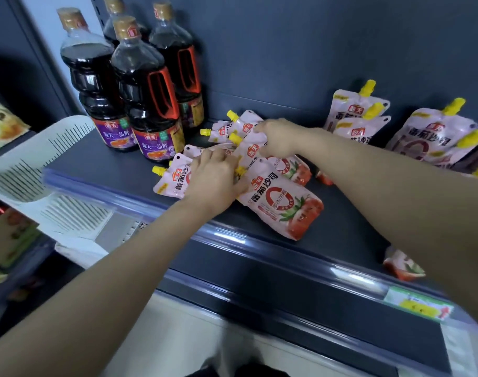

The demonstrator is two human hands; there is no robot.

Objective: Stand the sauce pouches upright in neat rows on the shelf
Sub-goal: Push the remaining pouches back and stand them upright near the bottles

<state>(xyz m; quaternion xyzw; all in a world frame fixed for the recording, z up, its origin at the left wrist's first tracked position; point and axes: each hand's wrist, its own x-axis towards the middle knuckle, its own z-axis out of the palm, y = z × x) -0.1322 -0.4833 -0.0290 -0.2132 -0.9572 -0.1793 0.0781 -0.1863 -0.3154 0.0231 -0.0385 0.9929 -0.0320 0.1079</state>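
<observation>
Several pink tomato-sauce pouches with yellow spouts lie flat in a loose pile (281, 205) on the dark shelf (118, 164). My left hand (216, 180) presses down on the pile's left side, fingers spread over a pouch (169, 183). My right hand (278, 137) pinches the top of a pouch (252, 144) near the back of the pile. Further right, several pouches (352, 115) stand upright against the back wall, one larger-looking (428, 137). One pouch (403, 265) lies near the front edge at the right.
Several tall dark soy-sauce bottles (148, 104) stand at the shelf's back left. A white slatted plastic basket (41, 164) sits to the left, beyond the shelf end. A clear price rail (286, 257) with a green-yellow label (420, 306) runs along the front edge.
</observation>
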